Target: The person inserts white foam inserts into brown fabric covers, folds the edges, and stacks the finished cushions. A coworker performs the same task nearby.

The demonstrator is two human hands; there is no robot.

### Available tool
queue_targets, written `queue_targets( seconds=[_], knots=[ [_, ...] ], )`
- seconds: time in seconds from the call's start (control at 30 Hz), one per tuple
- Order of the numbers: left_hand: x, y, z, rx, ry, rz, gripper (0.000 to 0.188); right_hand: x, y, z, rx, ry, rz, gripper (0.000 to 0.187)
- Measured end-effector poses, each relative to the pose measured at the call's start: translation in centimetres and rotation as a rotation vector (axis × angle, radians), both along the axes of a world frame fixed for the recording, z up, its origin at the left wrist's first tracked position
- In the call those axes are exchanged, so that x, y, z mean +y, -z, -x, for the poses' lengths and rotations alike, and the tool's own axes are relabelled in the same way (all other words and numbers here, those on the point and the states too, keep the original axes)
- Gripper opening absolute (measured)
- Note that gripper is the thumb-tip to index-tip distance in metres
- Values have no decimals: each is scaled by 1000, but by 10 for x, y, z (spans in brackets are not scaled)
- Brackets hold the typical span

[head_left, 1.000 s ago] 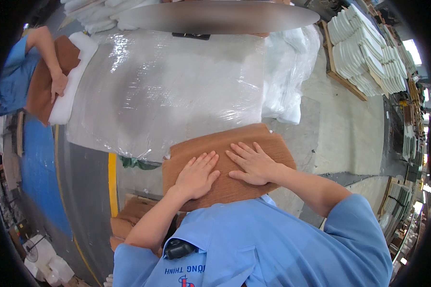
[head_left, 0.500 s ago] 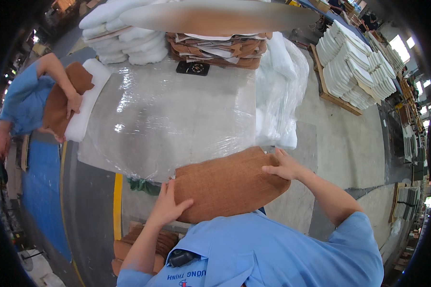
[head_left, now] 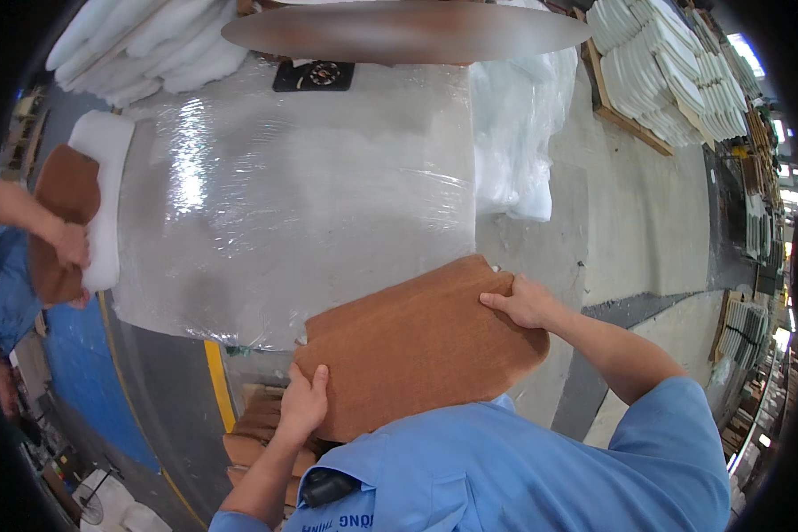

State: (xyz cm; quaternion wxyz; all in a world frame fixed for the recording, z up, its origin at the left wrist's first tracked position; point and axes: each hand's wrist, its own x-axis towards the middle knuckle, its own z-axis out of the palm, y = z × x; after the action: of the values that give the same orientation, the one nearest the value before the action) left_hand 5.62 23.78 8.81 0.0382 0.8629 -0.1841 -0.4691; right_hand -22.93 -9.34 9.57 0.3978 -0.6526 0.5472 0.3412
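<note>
A brown fabric cover (head_left: 417, 346), shaped like a cushion panel with one rounded end, is held up in front of my body. At its left end, my left hand (head_left: 304, 401) grips the edge with the thumb on top and the fingers underneath. My right hand (head_left: 521, 303) pinches the upper right edge near the rounded end. Beyond the cover lies the table (head_left: 328, 195), wrapped in shiny clear film. Whether anything is inside the cover cannot be seen.
A co-worker's hand (head_left: 71, 246) at the left holds another brown cover (head_left: 62, 191) against a white pad (head_left: 102, 195). White padding (head_left: 151, 44) is piled at the far left, film-wrapped padding (head_left: 519, 133) at the far right. A black flat object (head_left: 314, 76) lies between. Brown pieces (head_left: 262, 417) are stacked below.
The brown cover has come slightly lower and nearer, still in both hands, and my left hand has shifted left and down. The view has shifted; the co-worker's arm appears farther left.
</note>
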Motion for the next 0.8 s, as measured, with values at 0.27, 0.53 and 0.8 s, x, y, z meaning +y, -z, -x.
queue_targets(
  seconds=[0.27, 0.53, 0.8],
  knots=[
    [-26, 10, -21, 57, -27, -111, 62, -24, 21, -15, 81, 40, -102, 83],
    [-33, 29, -40, 90, -23, -131, 56, -38, 50, -10, 58, 81, -234, 75],
    [-32, 49, -47, 157, -72, -64, 58, -52, 75, -7, -33, 198, -514, 73]
  ],
)
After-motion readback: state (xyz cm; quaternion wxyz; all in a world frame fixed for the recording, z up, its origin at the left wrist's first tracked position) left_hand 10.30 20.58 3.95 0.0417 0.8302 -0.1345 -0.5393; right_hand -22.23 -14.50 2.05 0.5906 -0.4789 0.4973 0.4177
